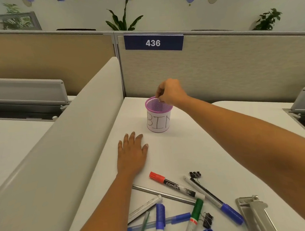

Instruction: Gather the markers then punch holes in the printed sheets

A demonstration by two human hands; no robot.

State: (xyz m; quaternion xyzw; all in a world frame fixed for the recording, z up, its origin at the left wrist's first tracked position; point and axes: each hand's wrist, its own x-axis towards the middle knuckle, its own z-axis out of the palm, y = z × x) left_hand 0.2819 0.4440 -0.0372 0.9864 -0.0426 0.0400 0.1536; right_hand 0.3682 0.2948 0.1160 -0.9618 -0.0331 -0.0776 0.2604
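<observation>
Markers (171,184) lie scattered; right hand (171,93) pinches mesh cup (159,123) at its rim.

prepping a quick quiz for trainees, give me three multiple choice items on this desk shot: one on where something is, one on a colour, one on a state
1. Where does the red-capped marker lie?
A) in the mesh cup
B) on the table, near the person
C) in the left hand

2. What colour is the rim of the mesh cup?
A) pink-purple
B) green
C) black

3. How is the left hand?
A) gripping a marker
B) flat and open on the table
C) curled in a fist

Answers:
1 B, it lies on the tabletop with no hand on it.
2 A, the rim shows pink-purple above the white label.
3 B, its fingers lie straight on the bare tabletop.
</observation>
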